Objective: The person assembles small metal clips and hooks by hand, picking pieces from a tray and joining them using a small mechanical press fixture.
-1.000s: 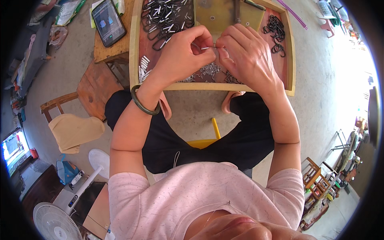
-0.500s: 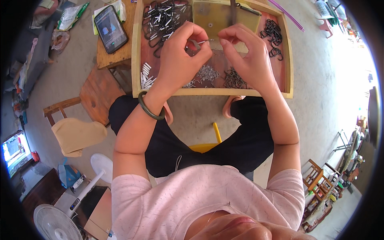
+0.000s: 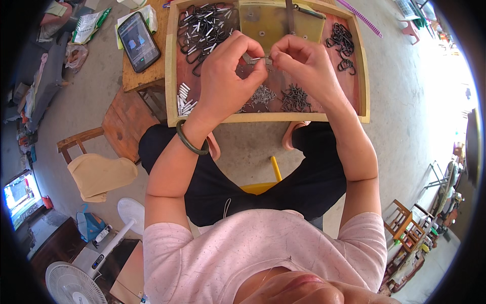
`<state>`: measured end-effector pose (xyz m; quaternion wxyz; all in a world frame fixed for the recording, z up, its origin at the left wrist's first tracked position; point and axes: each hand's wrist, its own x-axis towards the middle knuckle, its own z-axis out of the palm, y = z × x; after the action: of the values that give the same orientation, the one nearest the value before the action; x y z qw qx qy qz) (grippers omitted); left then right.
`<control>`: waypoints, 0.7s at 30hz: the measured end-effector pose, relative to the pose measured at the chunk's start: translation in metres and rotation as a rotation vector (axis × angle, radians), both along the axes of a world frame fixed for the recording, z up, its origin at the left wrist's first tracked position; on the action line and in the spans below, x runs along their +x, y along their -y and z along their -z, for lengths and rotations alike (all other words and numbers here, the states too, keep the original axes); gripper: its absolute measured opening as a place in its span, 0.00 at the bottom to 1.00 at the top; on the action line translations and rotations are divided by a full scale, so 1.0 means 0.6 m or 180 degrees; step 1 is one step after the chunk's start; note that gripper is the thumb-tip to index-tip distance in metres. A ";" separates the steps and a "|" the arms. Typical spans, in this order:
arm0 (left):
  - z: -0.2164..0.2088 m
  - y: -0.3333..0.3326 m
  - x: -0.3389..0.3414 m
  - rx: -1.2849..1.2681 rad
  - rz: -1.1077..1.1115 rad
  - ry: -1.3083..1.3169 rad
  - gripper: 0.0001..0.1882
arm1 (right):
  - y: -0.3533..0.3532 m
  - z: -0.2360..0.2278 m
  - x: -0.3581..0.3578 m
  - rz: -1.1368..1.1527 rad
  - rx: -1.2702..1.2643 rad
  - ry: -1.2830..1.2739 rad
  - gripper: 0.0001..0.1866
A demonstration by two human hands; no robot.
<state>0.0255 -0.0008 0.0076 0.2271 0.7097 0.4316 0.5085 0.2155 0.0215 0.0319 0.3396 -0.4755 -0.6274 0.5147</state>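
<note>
Above a wooden tray, my left hand pinches a thin silver metal pin between thumb and forefinger. Its tip points toward my right hand, whose thumb and fingers are pressed together at that end; whatever they hold is too small to make out. Below the hands lie a heap of tiny silver pieces and a heap of small dark pieces. White-silver tubes lie in the near left corner. Black loops with silver tubes fill the far left; plain black loops lie at the right.
A yellowish plate with a dark bar over it sits at the tray's far side. A phone lies on a wooden table to the left. A chair and a white fan stand farther left.
My right hand has moved left, bringing its fingertips up to the pin's end. My left hand stays nearly in place, still pinching the pin.
</note>
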 end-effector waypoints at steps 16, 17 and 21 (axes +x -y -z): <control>0.010 -0.010 -0.014 0.1086 -0.0101 -0.0539 0.08 | -0.003 -0.001 0.002 -0.0200 0.0053 0.0040 0.08; 0.009 -0.008 -0.013 0.1086 -0.0101 -0.0534 0.08 | -0.004 0.000 0.003 -0.0199 0.0053 0.0045 0.08; 0.007 0.000 -0.011 0.0333 0.0296 0.0316 0.07 | -0.007 0.007 0.004 -0.0358 -0.0450 -0.0623 0.07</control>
<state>0.0189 -0.0008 0.0037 0.2343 0.7137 0.3592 0.5538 0.2181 0.0255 0.0278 0.3354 -0.4098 -0.5790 0.6199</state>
